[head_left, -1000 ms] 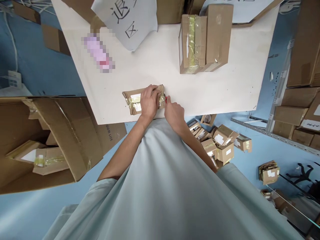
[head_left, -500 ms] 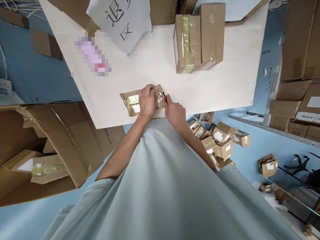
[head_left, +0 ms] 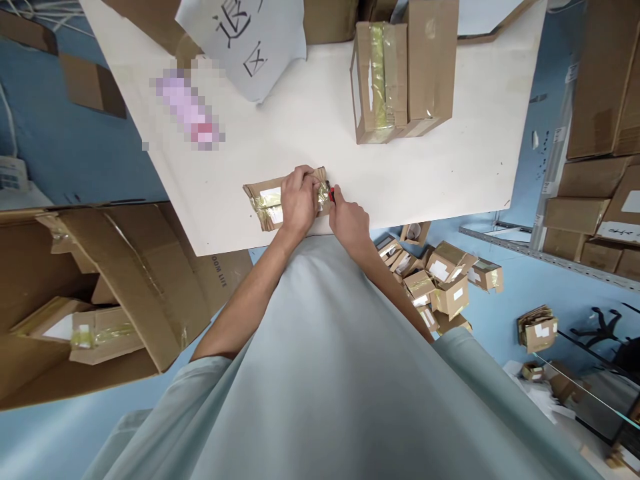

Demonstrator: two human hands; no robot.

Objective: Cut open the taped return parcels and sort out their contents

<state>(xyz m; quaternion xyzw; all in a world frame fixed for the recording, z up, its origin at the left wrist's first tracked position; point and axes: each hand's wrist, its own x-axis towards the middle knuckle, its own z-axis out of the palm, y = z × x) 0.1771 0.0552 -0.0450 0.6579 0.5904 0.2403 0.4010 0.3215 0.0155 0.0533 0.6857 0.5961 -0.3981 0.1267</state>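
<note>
A small flat cardboard package [head_left: 267, 205] with white labels and yellowish tape lies near the table's front edge. Across its right half rests my left hand [head_left: 299, 205], fingers bent over it and holding it down. My right hand [head_left: 350, 223] is closed around a red and black cutter [head_left: 332, 194], most of which the fingers hide. The cutter's dark front end is at the package's taped right end; whether the blade is in the tape I cannot tell.
Two cardboard boxes [head_left: 382, 87] stand side by side on the white table [head_left: 310, 120]. A sheet with handwritten characters [head_left: 250, 50] hangs at the back, beside a blurred-out pinkish item [head_left: 185, 107]. A large open carton [head_left: 135, 267] is at left; several small boxes [head_left: 450, 293] lie on the floor at right.
The view has shifted slightly. Both hands, the package and the cutter keep nearly the same places relative to each other.
</note>
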